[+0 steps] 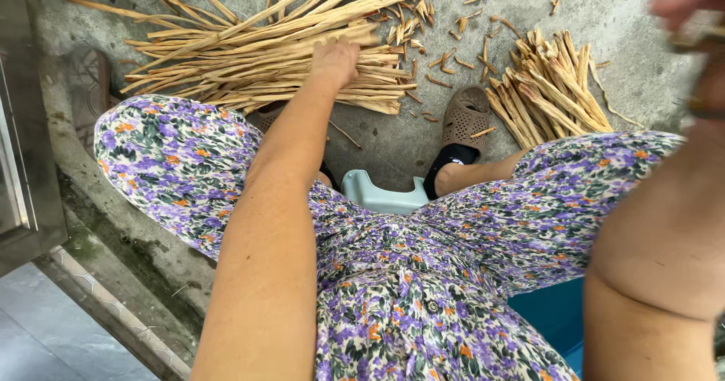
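Observation:
My left hand (pixel 334 61) reaches forward and down onto a big loose pile of long pale dried stalks (pixel 249 49) lying on the concrete floor, its fingers closing around a few of them. My right hand (pixel 691 11) is raised at the top right edge, blurred, and appears to hold a dark thin tool or blade; what it is cannot be made out. A smaller stack of short cut stalk pieces (pixel 547 86) lies to the right on the floor. I sit low, with a floral purple dress (pixel 423 275) over my knees.
Small cut bits (pixel 445 49) are scattered between the two piles. My foot in a brown perforated slipper (pixel 464 117) rests by the short stack. A pale plastic stool edge (pixel 381 192) shows between my legs. A metal door frame (pixel 23 162) and tiled step stand at left.

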The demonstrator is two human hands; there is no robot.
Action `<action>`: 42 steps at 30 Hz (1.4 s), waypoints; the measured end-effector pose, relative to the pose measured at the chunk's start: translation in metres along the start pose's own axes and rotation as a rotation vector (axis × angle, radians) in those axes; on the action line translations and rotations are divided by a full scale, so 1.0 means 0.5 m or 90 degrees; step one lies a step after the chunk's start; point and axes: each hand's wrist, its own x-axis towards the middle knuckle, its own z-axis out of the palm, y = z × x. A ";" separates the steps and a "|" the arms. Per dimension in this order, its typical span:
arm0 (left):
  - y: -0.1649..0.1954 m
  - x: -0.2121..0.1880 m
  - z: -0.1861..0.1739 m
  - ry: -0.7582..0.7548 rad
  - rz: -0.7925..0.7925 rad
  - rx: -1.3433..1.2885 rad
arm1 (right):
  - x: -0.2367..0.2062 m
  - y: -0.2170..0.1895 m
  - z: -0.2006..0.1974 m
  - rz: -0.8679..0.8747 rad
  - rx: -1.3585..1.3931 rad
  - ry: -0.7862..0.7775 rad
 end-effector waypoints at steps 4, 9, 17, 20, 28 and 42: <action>-0.017 0.002 -0.043 -0.085 -0.056 -0.230 | 0.053 0.024 0.038 -0.058 0.071 -0.038; -0.052 -0.021 -0.124 0.273 0.095 -0.474 | 0.120 0.014 0.081 -0.083 0.114 0.014; 0.021 -0.144 -0.358 0.244 0.252 -0.764 | 0.139 -0.098 0.121 -0.024 0.132 0.047; 0.056 -0.231 -0.407 0.217 0.289 -0.779 | 0.132 -0.113 0.116 -0.037 0.094 0.061; 0.115 -0.346 -0.429 0.132 0.182 -0.894 | 0.120 -0.149 0.159 -0.023 0.085 -0.059; 0.135 -0.327 -0.411 0.215 0.335 -1.087 | 0.114 -0.149 0.196 -0.064 0.391 -0.064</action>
